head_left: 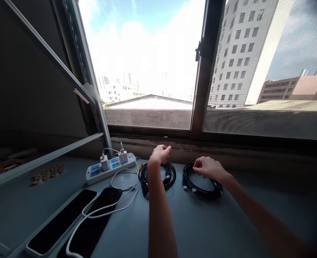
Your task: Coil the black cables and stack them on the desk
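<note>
Two coils of black cable lie side by side on the grey-blue tabletop. My left hand (159,154) is over the back of the left black cable coil (171,182), its fingers curled together. What they hold, if anything, I cannot make out. At the back left of the right black cable coil (205,193), my right hand (209,167) has thumb and fingers pinched on the cable. Pale-tipped plugs (193,190) stick out at the front of that coil. Another plug (167,176) shows inside the left coil, which my left forearm partly covers.
Left of the coils is a white power strip (111,168) with two chargers and white cords (126,206). Two dark-screened phone-like slabs (63,222) lie in front. Small brown ring-like pieces (48,173) sit farther left. A metal frame (91,86) and a window (198,118) stand behind.
</note>
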A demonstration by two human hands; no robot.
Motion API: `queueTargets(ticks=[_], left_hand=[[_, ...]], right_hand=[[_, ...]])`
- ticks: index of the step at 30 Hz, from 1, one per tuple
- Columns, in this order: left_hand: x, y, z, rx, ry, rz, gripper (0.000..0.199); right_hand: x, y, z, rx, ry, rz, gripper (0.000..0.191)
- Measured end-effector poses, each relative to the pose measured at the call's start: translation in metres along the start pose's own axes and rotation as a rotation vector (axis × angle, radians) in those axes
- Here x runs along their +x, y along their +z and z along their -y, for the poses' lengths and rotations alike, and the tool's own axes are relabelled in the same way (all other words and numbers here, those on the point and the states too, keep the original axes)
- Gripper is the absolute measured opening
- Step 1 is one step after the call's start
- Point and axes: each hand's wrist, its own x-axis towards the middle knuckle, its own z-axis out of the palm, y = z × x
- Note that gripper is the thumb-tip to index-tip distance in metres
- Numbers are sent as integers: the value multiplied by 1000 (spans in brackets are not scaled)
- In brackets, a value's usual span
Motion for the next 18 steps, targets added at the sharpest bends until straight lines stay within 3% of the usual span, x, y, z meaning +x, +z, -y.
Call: queueTargets(ticks=[7,11,18], left_hand=[[8,16,10,56,-155,230,41],[13,26,13,88,-194,230,46],[23,37,14,72,-174,258,58]], right_hand=[[-5,-13,-7,-27,54,-61,19],[-16,-31,-14,-45,123,-155,21],[-53,-59,-6,-16,208,-461,19]])
